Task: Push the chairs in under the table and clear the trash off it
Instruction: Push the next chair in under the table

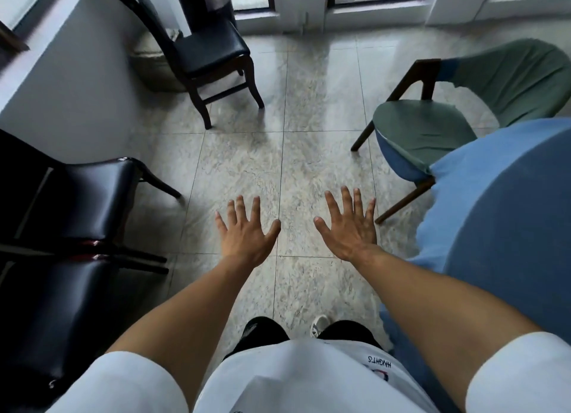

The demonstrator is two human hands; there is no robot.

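While the green chair [432, 134] stands pulled out from the table [509, 227], no chair has yet been pushed in, and the step in hand is judged to be the approach to it. It sits at the right of the view, just beside the round table edge, with its seat turned partly away from the table and its curved back toward the far right. Its seat and backrest carry a green fabric cover over a blue underside, on dark wooden legs that splay outward. The table is draped in a blue cloth that hangs down past the rim; no trash is visible on the part of the top that shows.

To do the step well, take the backrest with both hands, square the chair to the table first, then slide it straight in so the front legs clear the hanging cloth rather than dragging it. Keep the legs flat on the tiled floor [278, 165]; the glossy tiles should let it slide easily.

Both hands hold nothing. The left hand [245, 233] and right hand [349, 227] hover palm-down over the floor, fingers spread wide, well apart from any chair.

Further out, a black chair [210, 47] stands near the windows, and two more black seats [77, 196] sit side by side at the left wall.
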